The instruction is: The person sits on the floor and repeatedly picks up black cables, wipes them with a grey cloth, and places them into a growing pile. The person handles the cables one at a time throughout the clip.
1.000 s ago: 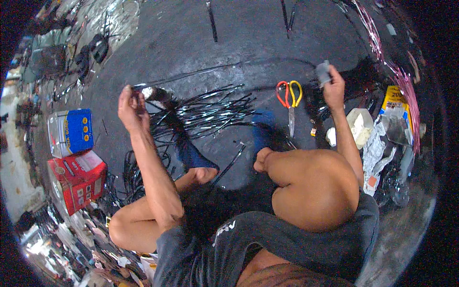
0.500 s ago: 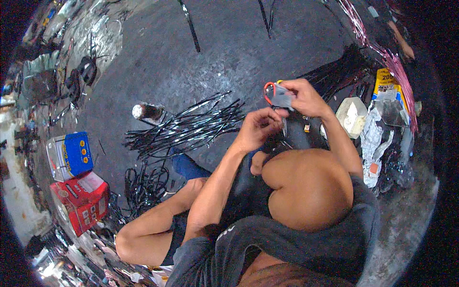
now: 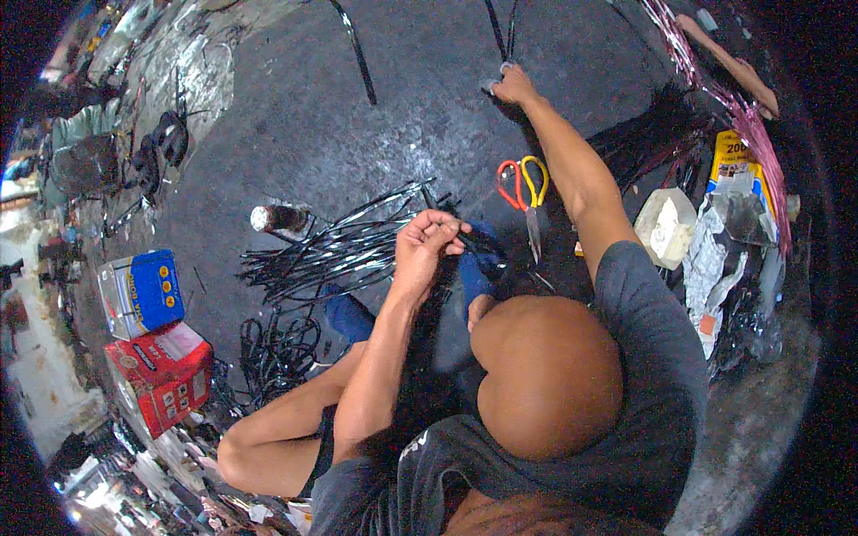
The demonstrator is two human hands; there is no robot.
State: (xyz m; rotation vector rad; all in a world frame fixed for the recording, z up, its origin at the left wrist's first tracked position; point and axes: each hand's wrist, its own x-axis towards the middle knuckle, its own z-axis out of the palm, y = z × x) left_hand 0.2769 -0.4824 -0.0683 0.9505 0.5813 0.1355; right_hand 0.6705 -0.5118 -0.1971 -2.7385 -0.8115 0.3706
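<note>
My right hand point(image 3: 516, 87), with pale wraps on its fingers, reaches far forward. Its fingers close on the lower end of black strips point(image 3: 500, 31) that run down from the top edge. Nearer me, my left hand point(image 3: 427, 248) is pinched around a dark strip end, partly hidden by the fingers. Beside that hand, a loose bundle of shiny black strips point(image 3: 344, 246) lies on the floor. Scissors point(image 3: 527, 201) with one red and one yellow handle loop rest on the floor between my hands, blades toward me.
Another black strip point(image 3: 357, 58) hangs at the upper middle. Blue point(image 3: 141, 290) and red point(image 3: 161, 371) boxes stand left; a dark cylinder point(image 3: 281, 220) lies by the bundle. Right are a pale tray point(image 3: 666, 228), crumpled wrapping point(image 3: 706, 268), pink strands point(image 3: 760, 165) and another person's arm point(image 3: 737, 67).
My right hand has let go of the scissors, now on the floor, and moved forward to the hanging strips. My left hand has drawn back to the left. The other person's arm has shifted.
</note>
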